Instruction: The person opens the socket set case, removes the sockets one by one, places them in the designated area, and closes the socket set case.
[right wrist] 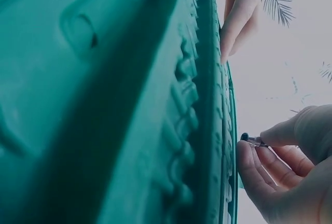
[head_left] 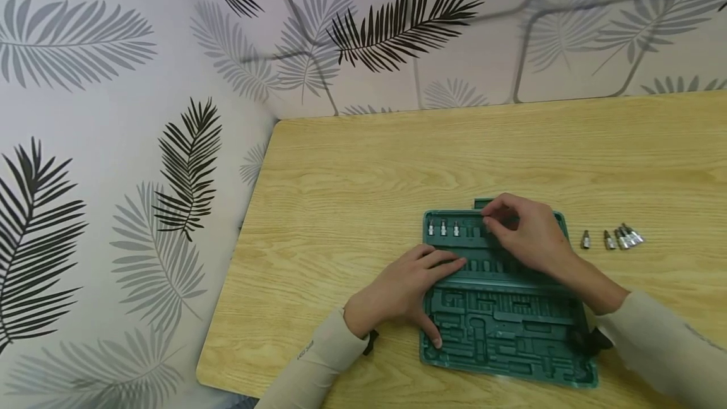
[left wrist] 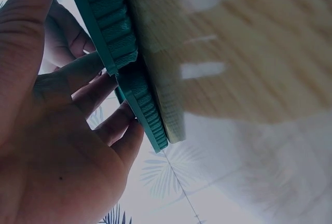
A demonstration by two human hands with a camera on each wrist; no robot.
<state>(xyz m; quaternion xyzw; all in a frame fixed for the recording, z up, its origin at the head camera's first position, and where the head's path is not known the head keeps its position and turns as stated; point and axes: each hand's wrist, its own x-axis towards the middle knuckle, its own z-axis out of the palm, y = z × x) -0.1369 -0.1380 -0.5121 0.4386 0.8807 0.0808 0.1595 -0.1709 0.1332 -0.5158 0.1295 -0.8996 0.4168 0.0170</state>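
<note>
An open green plastic tool case [head_left: 483,361] lies on the table, its moulded slots facing up. My left hand [head_left: 404,284] rests on the case's left side, fingers spread over the upper half and thumb on the lower half. Above the top row of slots, my right hand [head_left: 531,232] pinches a small bit socket [right wrist: 255,141] between thumb and fingertips, plain in the right wrist view. Three silver bit sockets [head_left: 443,228] stand side by side at the left end of that row. The left wrist view shows my left fingers [left wrist: 111,125] against the case edge.
One loose bit socket [head_left: 586,240] lies just right of the case. Several more bit sockets [head_left: 623,238] sit in a cluster beyond it. The wooden table [head_left: 341,182] meets a leaf-patterned wall [head_left: 375,87] at the back and left.
</note>
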